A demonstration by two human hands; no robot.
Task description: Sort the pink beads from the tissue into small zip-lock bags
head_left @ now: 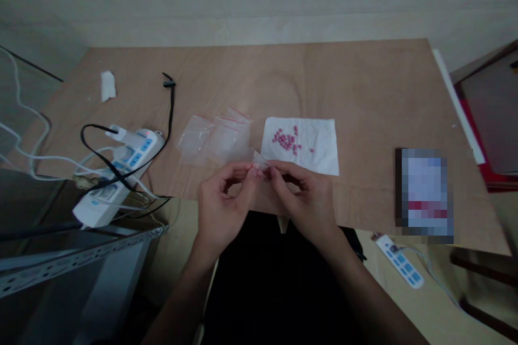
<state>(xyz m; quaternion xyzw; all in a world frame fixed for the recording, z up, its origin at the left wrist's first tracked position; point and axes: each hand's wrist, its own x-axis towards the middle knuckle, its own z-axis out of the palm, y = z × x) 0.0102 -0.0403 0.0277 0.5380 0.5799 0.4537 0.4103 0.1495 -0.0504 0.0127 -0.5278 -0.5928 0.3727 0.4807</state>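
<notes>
Between my fingertips, near the table's front edge, is a small clear plastic bag (260, 160), bunched up. My left hand (224, 205) pinches it from the left, and my right hand (304, 199) pinches it from the right. My fingers hide most of the bag, and its contents cannot be made out. Just beyond my right hand lies a white paper sheet (319, 140) with several small pink pellets (286, 141) in a loose cluster. Flat clear zip bags with red lines, one (196, 135) and others overlapping (230, 132), lie beyond my left hand.
A white power strip (97, 207) with plugs and a black cable (172, 110) sits at the table's left. A scrap of white paper (108, 86) lies at the back left. A blurred device (424, 194) rests on the right. Another power strip (400, 261) is below the table.
</notes>
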